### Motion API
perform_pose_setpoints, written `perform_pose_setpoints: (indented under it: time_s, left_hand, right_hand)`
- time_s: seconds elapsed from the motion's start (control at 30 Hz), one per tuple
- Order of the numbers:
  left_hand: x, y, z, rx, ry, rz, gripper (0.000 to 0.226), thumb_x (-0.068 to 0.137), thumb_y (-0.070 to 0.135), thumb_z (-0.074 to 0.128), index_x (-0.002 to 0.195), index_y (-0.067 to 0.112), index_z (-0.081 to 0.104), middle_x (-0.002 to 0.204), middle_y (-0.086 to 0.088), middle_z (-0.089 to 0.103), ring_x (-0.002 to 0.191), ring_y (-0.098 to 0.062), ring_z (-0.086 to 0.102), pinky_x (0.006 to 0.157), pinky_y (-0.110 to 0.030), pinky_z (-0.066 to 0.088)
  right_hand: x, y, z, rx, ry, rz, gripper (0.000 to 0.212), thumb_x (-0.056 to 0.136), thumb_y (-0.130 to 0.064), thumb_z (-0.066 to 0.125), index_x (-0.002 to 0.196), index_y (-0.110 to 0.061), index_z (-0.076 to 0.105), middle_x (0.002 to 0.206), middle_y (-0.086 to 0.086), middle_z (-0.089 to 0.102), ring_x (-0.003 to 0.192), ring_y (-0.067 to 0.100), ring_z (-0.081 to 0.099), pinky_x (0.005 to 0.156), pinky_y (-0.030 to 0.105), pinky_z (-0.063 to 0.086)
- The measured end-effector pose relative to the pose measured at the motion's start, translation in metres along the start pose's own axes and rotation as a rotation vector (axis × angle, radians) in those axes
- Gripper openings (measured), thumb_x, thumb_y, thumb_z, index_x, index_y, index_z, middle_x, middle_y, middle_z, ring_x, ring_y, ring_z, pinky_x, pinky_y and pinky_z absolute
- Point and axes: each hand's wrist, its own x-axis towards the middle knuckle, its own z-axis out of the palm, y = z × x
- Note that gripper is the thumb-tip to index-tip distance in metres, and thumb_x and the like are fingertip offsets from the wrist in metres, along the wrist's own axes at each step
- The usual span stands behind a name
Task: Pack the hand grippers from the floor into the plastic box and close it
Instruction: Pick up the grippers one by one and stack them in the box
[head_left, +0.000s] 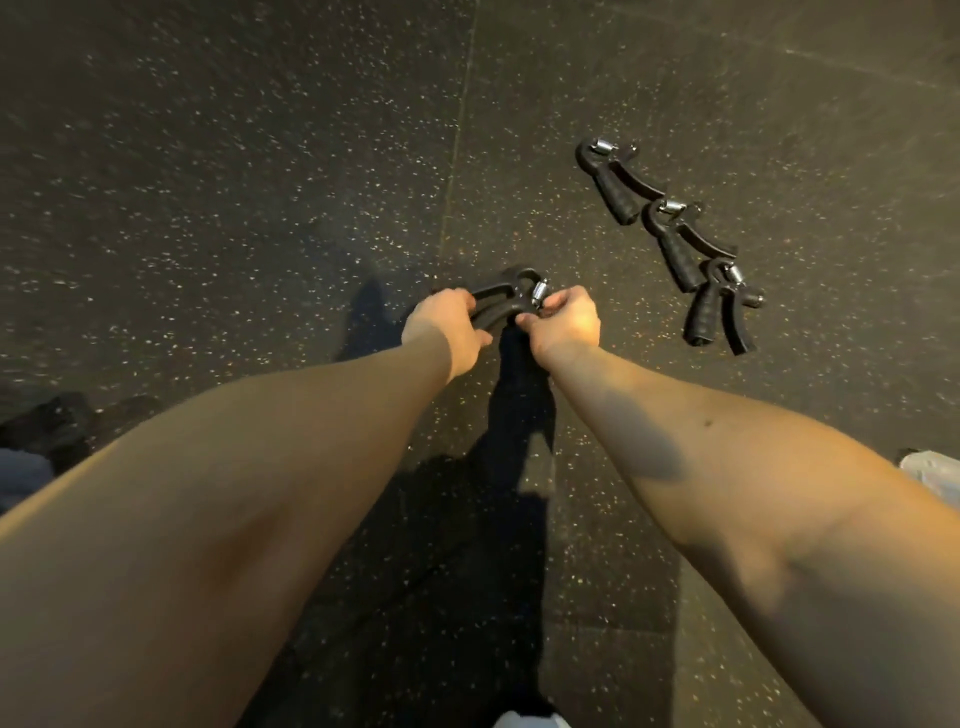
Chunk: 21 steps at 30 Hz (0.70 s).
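Nearest the camera, two bare forearms are stretched forward over the dark speckled floor (260, 156). At the right edge a pale, translucent object (935, 475) is cut off by the frame. Whether it is the plastic box cannot be told, and no box is seen elsewhere.

Further out, one hand gripper (511, 299) is grasped by both hands. The left hand (447, 327) is curled round its handles, and the right hand (566, 319) is pinched on the end beside the metal spring. It is judged to be held just above the floor, though contact cannot be ruled out.

Beyond, to the right, three more are seen lying on the floor in a slanting row, each touching or overlapping the next: the nearest floor gripper (719, 312), the middle floor gripper (680, 244) and the farthest floor gripper (615, 182). None is packed yet.

Several risks are judged from here. A fingertip could be nipped by the spring if the handles are squeezed. The handles could be let slip, since only the ends are gripped. Because the row is overlapped, its neighbours could be dragged along when one is lifted.
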Motion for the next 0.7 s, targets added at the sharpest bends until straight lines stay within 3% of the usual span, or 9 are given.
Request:
perform_pose_setpoints:
  time_s: [0.1,0.23,0.33,0.47,0.6,0.7]
  left_hand:
    - [-0.032,-0.017,-0.007,0.013,-0.025,-0.074,0.036,0.089,0.028,0.073,0.123,0.02,0.065,0.106,-0.005,0.068,0.1,-0.023,0.066,0.096,-0.039,0.053]
    - [-0.082,-0.032,-0.027,0.029,-0.043,-0.045,0.031,0.088,0.03,0.071,0.117,0.02,0.068,0.1,-0.004,0.069,0.094,-0.022,0.067,0.092,-0.038,0.055]
    - [-0.124,-0.041,-0.04,0.011,-0.037,0.017,0.024,0.088,0.028,0.07,0.11,0.021,0.069,0.091,-0.003,0.07,0.085,-0.02,0.068,0.087,-0.04,0.058]
    - [-0.178,-0.042,-0.067,-0.014,-0.017,0.066,0.015,0.086,0.025,0.071,0.101,0.02,0.068,0.089,-0.004,0.069,0.082,-0.02,0.068,0.083,-0.039,0.059]
    - [-0.239,-0.049,-0.105,-0.091,-0.01,0.082,0.025,0.083,0.023,0.076,0.104,0.025,0.063,0.088,-0.002,0.071,0.076,-0.017,0.071,0.074,-0.033,0.059]
    - [-0.285,-0.063,-0.14,-0.043,0.069,0.115,0.009,0.087,0.027,0.072,0.093,0.021,0.072,0.076,-0.002,0.071,0.072,-0.021,0.069,0.066,-0.03,0.054]
  right_hand:
    - [-0.03,0.017,0.006,0.006,-0.044,0.014,0.041,0.075,-0.024,0.085,0.098,-0.022,0.05,0.087,-0.005,0.066,0.085,0.015,0.065,0.08,0.027,0.049]
    - [-0.067,0.037,0.009,0.063,-0.148,0.037,0.069,0.064,-0.032,0.088,0.12,-0.027,0.048,0.087,-0.003,0.071,0.089,0.018,0.071,0.092,0.038,0.056]
    - [-0.096,0.044,0.003,0.078,-0.196,0.006,0.079,0.055,-0.035,0.088,0.124,-0.03,0.049,0.098,0.001,0.073,0.094,0.021,0.071,0.093,0.042,0.057]
    - [-0.148,0.027,-0.017,0.074,-0.244,-0.032,0.085,0.059,-0.027,0.091,0.134,-0.023,0.052,0.119,0.007,0.069,0.104,0.022,0.069,0.099,0.039,0.054]
    - [-0.223,-0.014,-0.049,-0.038,-0.281,-0.089,0.068,0.07,-0.023,0.09,0.129,-0.018,0.056,0.109,0.008,0.072,0.092,0.019,0.073,0.091,0.036,0.058]
    - [-0.281,-0.047,-0.063,-0.059,-0.326,-0.177,0.051,0.075,-0.025,0.087,0.118,-0.017,0.06,0.099,0.006,0.072,0.077,0.014,0.072,0.079,0.031,0.061]
